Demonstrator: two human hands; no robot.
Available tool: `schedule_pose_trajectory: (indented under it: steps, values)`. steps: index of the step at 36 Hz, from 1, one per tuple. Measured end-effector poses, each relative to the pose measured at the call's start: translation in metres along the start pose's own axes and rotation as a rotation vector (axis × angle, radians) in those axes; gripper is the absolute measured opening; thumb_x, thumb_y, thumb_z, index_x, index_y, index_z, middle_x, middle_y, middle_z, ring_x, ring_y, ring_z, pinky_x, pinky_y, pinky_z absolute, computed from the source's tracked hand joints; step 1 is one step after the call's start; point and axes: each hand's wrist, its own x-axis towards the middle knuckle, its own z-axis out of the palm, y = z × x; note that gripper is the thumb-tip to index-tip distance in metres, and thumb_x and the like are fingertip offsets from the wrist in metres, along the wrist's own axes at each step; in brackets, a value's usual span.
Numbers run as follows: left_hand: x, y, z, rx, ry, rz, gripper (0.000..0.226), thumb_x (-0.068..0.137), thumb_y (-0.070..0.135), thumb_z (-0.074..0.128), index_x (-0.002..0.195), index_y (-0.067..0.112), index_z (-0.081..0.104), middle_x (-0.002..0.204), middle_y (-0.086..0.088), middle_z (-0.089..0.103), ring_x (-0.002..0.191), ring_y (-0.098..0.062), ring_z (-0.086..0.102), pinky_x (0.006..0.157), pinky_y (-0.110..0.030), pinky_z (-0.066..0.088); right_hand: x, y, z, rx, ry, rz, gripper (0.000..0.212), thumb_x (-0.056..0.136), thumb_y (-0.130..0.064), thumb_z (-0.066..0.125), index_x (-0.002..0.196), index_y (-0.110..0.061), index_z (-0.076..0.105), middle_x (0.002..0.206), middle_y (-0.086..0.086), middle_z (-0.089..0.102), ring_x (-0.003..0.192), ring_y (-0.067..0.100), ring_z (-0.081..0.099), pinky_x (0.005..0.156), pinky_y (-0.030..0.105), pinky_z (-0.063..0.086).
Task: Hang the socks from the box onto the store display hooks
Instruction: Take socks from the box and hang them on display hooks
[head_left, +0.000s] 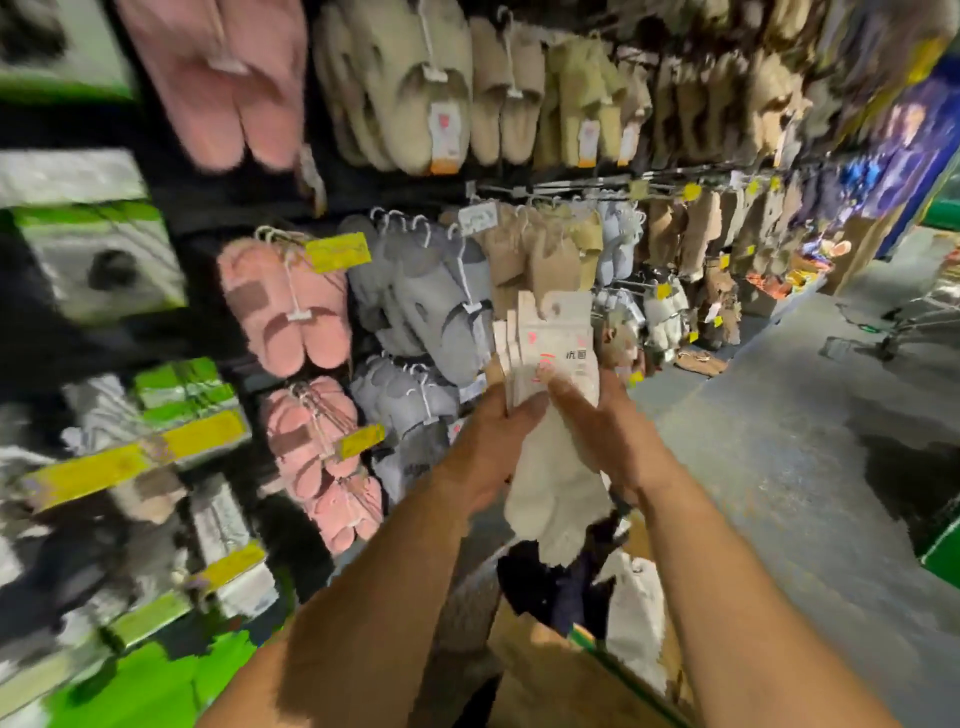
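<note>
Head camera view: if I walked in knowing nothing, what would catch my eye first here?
Probably the two hands at the centre, the left hand and right hand, gripping a bundle of cream socks on card labels. Behind them, pink fluffy slippers hang on the left, with grey slippers beside them.

Both forearms reach forward, left hand (488, 447) and right hand (597, 426) each closed in a grip.

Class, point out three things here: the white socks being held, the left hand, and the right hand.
white socks (558, 488): head view, fluffy lower part.
left hand (488, 441): head view, back of the hand.
right hand (605, 421): head view, back of the hand.
</note>
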Motion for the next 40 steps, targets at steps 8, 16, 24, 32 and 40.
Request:
schedule_pose_trajectory:
  steps: [8, 16, 24, 32, 40]
  values:
    - [-0.137, 0.044, -0.156, 0.31, 0.53, 0.121, 0.035, 0.097, 0.054, 0.053, 0.118, 0.026, 0.055, 0.112, 0.004, 0.066, 0.104, -0.013, 0.064, 0.093, -0.033, 0.052, -0.051, -0.054, 0.205, -0.197, -0.114, -0.014, 0.049, 0.098, -0.053, 0.048, 0.128, -0.015, 0.053, 0.106, 0.005, 0.06, 0.092, 0.019, 0.056, 0.079, 0.03, 0.042]
    - [-0.313, 0.076, -0.293, 0.346, 0.992, 0.223, 0.039, 0.104, 0.042, 0.05, 0.134, 0.017, 0.053, 0.124, 0.006, 0.063, 0.113, -0.013, 0.059, 0.089, -0.019, 0.041, -0.139, -0.121, 0.408, -0.248, -0.411, -0.161, 0.05, 0.097, -0.055, 0.045, 0.126, -0.015, 0.051, 0.102, 0.004, 0.054, 0.098, 0.02, 0.055, 0.078, 0.029, 0.036]
    - [-0.458, 0.087, -0.395, 0.378, 1.365, 0.263, 0.049, 0.094, 0.056, 0.053, 0.129, 0.021, 0.054, 0.123, 0.005, 0.069, 0.113, -0.013, 0.066, 0.098, -0.036, 0.052, -0.234, -0.171, 0.562, 0.034, -0.711, -0.331, 0.018, 0.101, -0.029, 0.053, 0.114, -0.035, 0.064, 0.112, -0.019, 0.065, 0.102, -0.009, 0.058, 0.086, 0.006, 0.041]
    - [-0.583, 0.109, -0.487, 0.506, 1.52, 0.287, 0.032, 0.103, 0.039, 0.052, 0.129, 0.021, 0.056, 0.108, 0.02, 0.065, 0.095, 0.015, 0.061, 0.074, -0.001, 0.041, -0.315, -0.217, 0.698, 0.08, -0.865, -0.382, 0.036, 0.098, -0.046, 0.05, 0.128, -0.03, 0.062, 0.119, -0.015, 0.068, 0.109, 0.003, 0.061, 0.09, 0.023, 0.045]
    - [-0.681, 0.167, -0.59, 0.604, 1.558, 0.277, 0.034, 0.104, 0.038, 0.051, 0.131, 0.018, 0.054, 0.115, 0.012, 0.067, 0.094, 0.014, 0.061, 0.068, 0.001, 0.04, -0.368, -0.287, 0.821, 0.134, -0.87, -0.37, 0.042, 0.096, -0.05, 0.049, 0.13, -0.026, 0.058, 0.125, -0.01, 0.065, 0.114, 0.012, 0.06, 0.089, 0.025, 0.043]
